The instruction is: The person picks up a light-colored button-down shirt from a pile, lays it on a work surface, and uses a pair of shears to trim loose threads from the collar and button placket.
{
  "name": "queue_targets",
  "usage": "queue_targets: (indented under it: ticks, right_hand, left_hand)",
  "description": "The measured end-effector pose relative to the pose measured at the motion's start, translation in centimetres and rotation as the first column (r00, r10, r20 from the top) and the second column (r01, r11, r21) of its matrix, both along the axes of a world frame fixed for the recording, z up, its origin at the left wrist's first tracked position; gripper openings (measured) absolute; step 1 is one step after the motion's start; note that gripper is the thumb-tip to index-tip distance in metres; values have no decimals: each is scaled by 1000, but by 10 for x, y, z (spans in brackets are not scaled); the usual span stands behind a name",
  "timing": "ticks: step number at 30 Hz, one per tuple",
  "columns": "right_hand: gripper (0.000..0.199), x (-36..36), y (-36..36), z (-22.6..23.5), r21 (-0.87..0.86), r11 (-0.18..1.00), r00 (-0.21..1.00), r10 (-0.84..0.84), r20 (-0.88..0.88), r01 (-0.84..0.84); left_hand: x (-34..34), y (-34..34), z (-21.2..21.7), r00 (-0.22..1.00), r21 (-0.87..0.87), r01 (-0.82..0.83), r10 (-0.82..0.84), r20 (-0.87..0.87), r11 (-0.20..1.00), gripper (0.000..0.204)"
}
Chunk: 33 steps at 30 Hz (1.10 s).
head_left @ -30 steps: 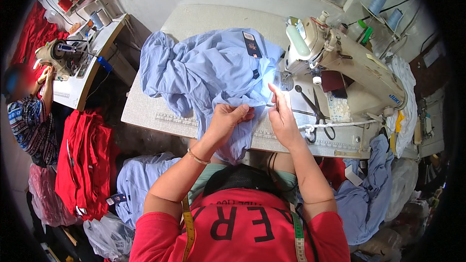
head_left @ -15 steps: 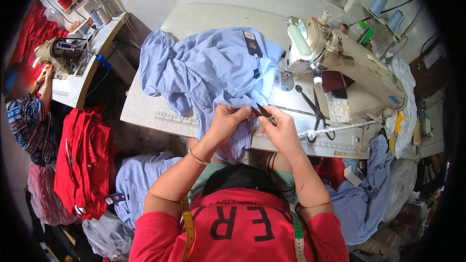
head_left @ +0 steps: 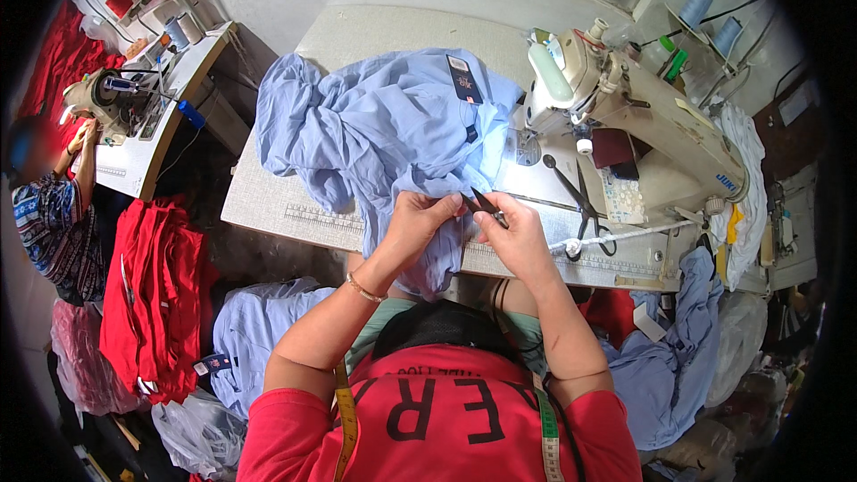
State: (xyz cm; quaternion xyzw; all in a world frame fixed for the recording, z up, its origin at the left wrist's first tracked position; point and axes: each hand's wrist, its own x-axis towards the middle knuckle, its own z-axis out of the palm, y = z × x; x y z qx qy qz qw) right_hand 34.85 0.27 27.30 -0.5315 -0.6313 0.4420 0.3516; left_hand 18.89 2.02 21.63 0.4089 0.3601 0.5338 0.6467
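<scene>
A light blue garment (head_left: 384, 112) lies crumpled over the sewing table, its lower end hanging off the front edge. My left hand (head_left: 416, 223) pinches a fold of this cloth near that edge. In my right hand (head_left: 520, 239) are small black thread snips (head_left: 487, 206), blades parted and pointing up-left beside the left fingertips. Whether the blades touch cloth or thread is too small to tell. A dark hang tag (head_left: 464, 78) rests on the garment's upper right part.
Right of the garment stands a sewing machine (head_left: 665, 120), with black scissors (head_left: 580, 207) lying before it. Blue garments (head_left: 665, 366) are heaped below the table's right end. Red cloth (head_left: 152, 295) hangs at left, near a co-worker's hands (head_left: 82, 138) at another machine.
The snips have shifted very slightly in my right hand, their blades a little differently angled. My left hand and the garment stay practically in place.
</scene>
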Motion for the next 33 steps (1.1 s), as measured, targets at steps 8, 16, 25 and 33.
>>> queue_targets:
  ticks: [8, 16, 25, 33]
  right_hand:
    - [19, -1, 0, -10, 68, 996, 996, -60, -60, 64]
    - [13, 1, 8, -15, 348, 927, 983, -94, -155, 143]
    - [16, -8, 16, -3, 565, 818, 972, -33, 232, -107]
    - [18, -4, 14, -14, 605, 787, 931, -123, 344, -119]
  left_hand:
    - [-1, 1, 1, 1000, 5, 22, -22, -15, 1000, 13]
    - [-1, 0, 2, 999, -18, 34, -34, -10, 999, 14]
    - [8, -5, 8, 981, 173, -75, 104, -164, 982, 22]
    - [-1, 0, 1, 951, 43, -54, 64, -304, 998, 27]
